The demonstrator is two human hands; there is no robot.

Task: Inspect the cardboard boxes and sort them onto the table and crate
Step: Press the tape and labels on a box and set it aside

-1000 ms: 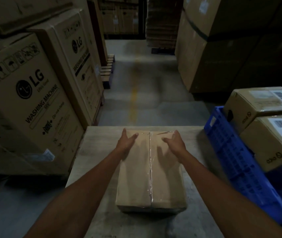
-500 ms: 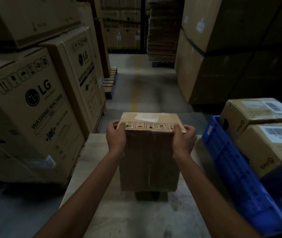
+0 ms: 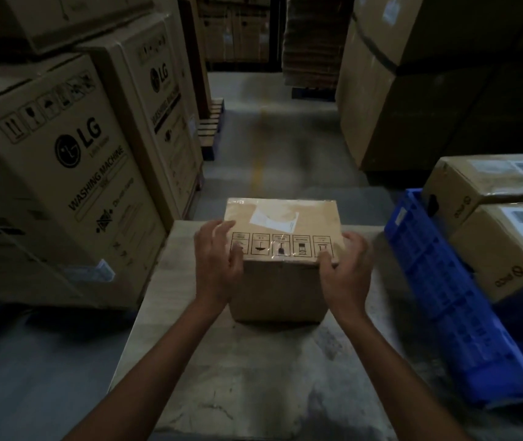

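Observation:
A brown cardboard box (image 3: 280, 289) stands on end on the grey table (image 3: 253, 377), with a row of handling symbols and a white label on its top face. My left hand (image 3: 218, 265) lies flat against the box's left side near the top, fingers spread and fairly straight. My right hand (image 3: 346, 275) curls around the top right corner, thumb on the front edge. To the right, a blue crate (image 3: 438, 281) leans beside the table with two labelled cardboard boxes (image 3: 489, 183) (image 3: 508, 249) in it.
Tall washing machine cartons (image 3: 63, 173) are stacked close along the left of the table. More large cartons (image 3: 396, 90) stand at the back right. A concrete aisle (image 3: 269, 154) with a faint yellow line runs ahead, and a wooden pallet (image 3: 212, 125) lies at its left.
The box lay flat on the table, was tipped up by its far end, and now stands upright. My hands have slid from its top edge to its sides, and the left has loosened.

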